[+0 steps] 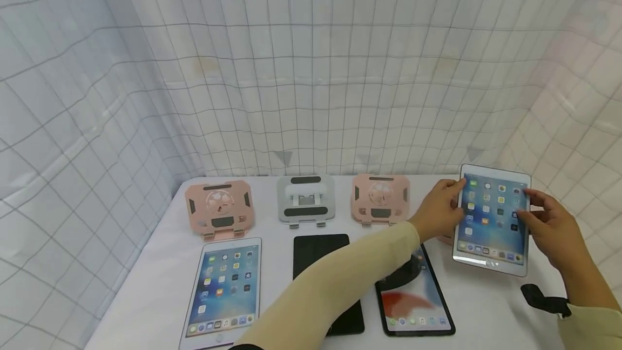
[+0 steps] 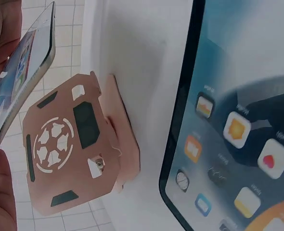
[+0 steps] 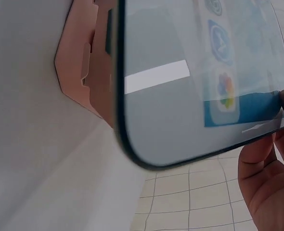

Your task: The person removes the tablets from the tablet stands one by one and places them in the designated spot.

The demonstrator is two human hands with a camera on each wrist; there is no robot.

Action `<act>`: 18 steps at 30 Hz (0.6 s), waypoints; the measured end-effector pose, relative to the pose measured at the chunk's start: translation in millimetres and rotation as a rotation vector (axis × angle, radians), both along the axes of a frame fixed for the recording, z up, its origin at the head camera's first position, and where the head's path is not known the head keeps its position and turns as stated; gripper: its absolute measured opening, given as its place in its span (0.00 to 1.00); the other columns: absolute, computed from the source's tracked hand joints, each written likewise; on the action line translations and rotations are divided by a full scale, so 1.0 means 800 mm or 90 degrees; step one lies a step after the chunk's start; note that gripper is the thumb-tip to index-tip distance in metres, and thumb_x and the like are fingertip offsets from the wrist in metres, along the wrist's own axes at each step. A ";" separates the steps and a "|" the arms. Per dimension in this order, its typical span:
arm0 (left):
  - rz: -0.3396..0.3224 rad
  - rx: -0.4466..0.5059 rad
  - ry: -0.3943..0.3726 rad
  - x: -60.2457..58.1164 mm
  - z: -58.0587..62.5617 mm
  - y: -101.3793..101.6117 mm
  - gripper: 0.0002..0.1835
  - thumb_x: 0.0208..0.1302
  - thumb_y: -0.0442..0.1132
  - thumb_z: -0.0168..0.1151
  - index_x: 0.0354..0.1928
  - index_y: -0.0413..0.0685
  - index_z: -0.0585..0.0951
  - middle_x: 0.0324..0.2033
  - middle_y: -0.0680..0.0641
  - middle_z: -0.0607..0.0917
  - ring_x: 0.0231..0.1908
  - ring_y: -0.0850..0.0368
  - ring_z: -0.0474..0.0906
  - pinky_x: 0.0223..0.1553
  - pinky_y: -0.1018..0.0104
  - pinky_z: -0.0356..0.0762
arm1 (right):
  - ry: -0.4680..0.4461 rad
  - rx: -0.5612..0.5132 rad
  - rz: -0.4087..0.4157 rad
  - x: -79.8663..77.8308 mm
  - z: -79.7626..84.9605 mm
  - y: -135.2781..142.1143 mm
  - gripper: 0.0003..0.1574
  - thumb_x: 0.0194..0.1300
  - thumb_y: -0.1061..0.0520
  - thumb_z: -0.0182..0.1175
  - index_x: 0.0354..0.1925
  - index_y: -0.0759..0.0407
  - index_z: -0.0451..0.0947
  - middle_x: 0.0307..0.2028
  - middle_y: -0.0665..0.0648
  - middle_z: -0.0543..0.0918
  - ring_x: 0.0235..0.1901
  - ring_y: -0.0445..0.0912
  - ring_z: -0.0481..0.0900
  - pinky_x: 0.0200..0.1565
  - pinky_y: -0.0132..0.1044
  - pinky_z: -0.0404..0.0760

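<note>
At the right end of the table, both hands hold a white-framed tablet (image 1: 492, 219) up, its lit home screen facing me. My left hand (image 1: 438, 210) grips the left edge, thumb on the front. Along the right edge, my right hand (image 1: 554, 227) pinches the frame between thumb and fingers. Behind the tablet stands a pink tablet stand (image 2: 77, 178) with a round cutout pattern and dark pads, mostly hidden in the head view. A gap shows between tablet and stand in the left wrist view. Close up, the tablet's corner (image 3: 166, 130) fills the right wrist view.
Two pink stands (image 1: 227, 204) (image 1: 369, 190) and a grey stand (image 1: 306, 190) line the back. In front lie a white tablet (image 1: 225, 290), a dark tablet (image 1: 311, 247) partly under the left sleeve, and a black-framed tablet (image 1: 413, 307). Grid-patterned cloth (image 1: 311, 69) surrounds the table.
</note>
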State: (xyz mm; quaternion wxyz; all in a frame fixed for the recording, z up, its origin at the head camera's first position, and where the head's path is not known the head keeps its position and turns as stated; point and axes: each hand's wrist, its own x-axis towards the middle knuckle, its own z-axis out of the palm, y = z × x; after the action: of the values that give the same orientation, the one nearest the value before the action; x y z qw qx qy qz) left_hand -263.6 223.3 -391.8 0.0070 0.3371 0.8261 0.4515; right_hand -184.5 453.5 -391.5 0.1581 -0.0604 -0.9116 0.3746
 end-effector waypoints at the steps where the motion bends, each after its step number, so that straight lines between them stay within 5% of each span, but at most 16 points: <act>1: 0.003 0.002 -0.008 0.002 -0.001 -0.001 0.38 0.64 0.34 0.61 0.75 0.56 0.63 0.67 0.56 0.68 0.38 0.73 0.69 0.37 0.84 0.68 | 0.002 0.006 0.009 0.001 0.000 0.001 0.39 0.76 0.54 0.51 0.75 0.68 0.50 0.61 0.72 0.64 0.36 0.26 0.69 0.31 0.19 0.76; 12: 0.011 -0.005 0.011 0.037 -0.017 -0.009 0.37 0.63 0.34 0.63 0.74 0.50 0.65 0.64 0.54 0.70 0.34 0.72 0.69 0.33 0.84 0.67 | -0.005 0.043 0.068 0.023 -0.013 0.005 0.35 0.75 0.62 0.53 0.71 0.75 0.53 0.55 0.73 0.66 0.33 0.28 0.71 0.29 0.26 0.78; 18: 0.025 -0.007 -0.049 0.057 -0.027 -0.011 0.38 0.61 0.33 0.63 0.74 0.52 0.65 0.65 0.55 0.69 0.36 0.73 0.69 0.33 0.83 0.69 | -0.040 0.048 0.102 0.034 -0.024 0.008 0.34 0.74 0.63 0.53 0.70 0.76 0.53 0.54 0.75 0.66 0.33 0.28 0.72 0.29 0.30 0.80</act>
State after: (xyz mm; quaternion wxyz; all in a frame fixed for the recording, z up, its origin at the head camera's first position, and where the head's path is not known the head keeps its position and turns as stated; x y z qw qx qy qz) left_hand -218.3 214.9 -413.7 0.0315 0.3031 0.8342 0.4596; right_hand -157.0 460.1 -410.9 0.1010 0.0072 -0.9315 0.3494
